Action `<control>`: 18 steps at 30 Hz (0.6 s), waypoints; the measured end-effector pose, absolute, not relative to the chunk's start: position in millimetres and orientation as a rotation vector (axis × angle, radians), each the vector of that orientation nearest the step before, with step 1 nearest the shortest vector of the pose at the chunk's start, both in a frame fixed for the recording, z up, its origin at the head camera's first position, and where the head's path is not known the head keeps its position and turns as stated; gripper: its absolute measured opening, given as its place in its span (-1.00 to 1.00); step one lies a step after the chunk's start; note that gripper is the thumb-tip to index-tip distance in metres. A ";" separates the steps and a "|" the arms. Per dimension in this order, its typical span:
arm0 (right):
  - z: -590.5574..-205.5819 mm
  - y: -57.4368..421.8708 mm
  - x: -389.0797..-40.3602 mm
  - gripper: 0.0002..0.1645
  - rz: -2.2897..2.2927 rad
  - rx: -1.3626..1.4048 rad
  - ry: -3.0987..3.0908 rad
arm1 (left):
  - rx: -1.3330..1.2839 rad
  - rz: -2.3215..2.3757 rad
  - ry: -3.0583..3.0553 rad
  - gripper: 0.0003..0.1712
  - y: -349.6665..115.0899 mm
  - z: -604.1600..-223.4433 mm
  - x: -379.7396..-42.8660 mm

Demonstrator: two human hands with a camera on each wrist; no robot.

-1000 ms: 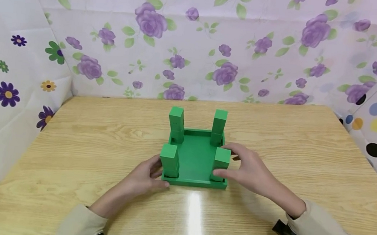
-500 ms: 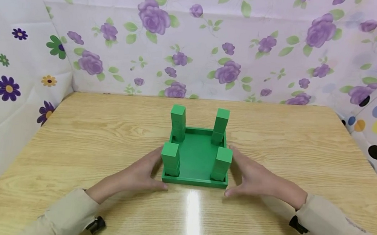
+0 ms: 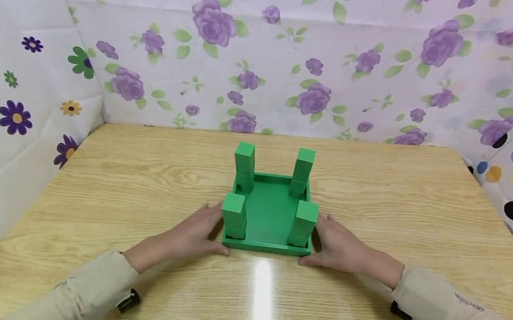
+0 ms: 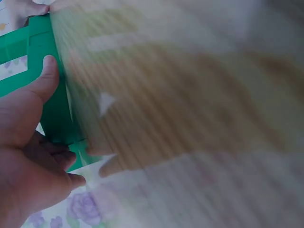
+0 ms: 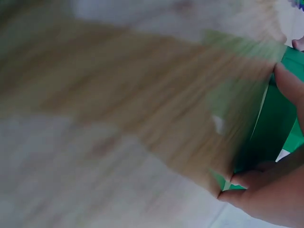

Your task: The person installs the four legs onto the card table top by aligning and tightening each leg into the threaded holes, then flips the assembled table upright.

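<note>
A green square tray [image 3: 266, 247] with a low rim lies on the table, a square post standing upright at each corner. The front left post [image 3: 233, 217], front right post [image 3: 303, 224], back left post [image 3: 244, 164] and back right post [image 3: 303, 167] are the same green. My left hand [image 3: 191, 234] holds the tray's left side, thumb at the front corner and fingers along the side wall. Mirroring it, my right hand [image 3: 343, 246] holds the right side. The left wrist view shows the left thumb [image 4: 46, 78] against the green wall; some fingertips are hidden in the head view.
The wooden table [image 3: 153, 170] surrounds the tray and reflects a bright light strip [image 3: 263, 300] in front. A flowered cloth [image 3: 248, 51] hangs behind, with patterned sheets at left and right. Black straps [image 3: 129, 301] show at the cuffs.
My right hand has left the front right post and moved down to the tray's right side. My left hand has stayed at the left side, its fingers shifting slightly along it.
</note>
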State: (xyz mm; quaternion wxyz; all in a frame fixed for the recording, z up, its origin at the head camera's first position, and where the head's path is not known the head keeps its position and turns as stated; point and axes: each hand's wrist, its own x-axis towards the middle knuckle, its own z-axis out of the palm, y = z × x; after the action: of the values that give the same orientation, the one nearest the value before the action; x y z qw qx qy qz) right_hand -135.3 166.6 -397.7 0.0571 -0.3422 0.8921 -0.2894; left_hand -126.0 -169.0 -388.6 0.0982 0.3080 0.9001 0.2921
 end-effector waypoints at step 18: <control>-388.4 158.1 -128.5 -0.03 -1.057 -0.735 2.609 | 0.722 1.171 2.531 -0.14 -167.0 -390.9 -130.5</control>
State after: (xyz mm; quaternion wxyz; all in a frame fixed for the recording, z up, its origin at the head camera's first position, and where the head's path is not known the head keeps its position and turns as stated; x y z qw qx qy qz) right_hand -128.5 158.1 -388.4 0.1158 -0.2510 0.8908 -0.3607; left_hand -130.5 -167.0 -390.9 0.1299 0.2485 0.8712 0.4030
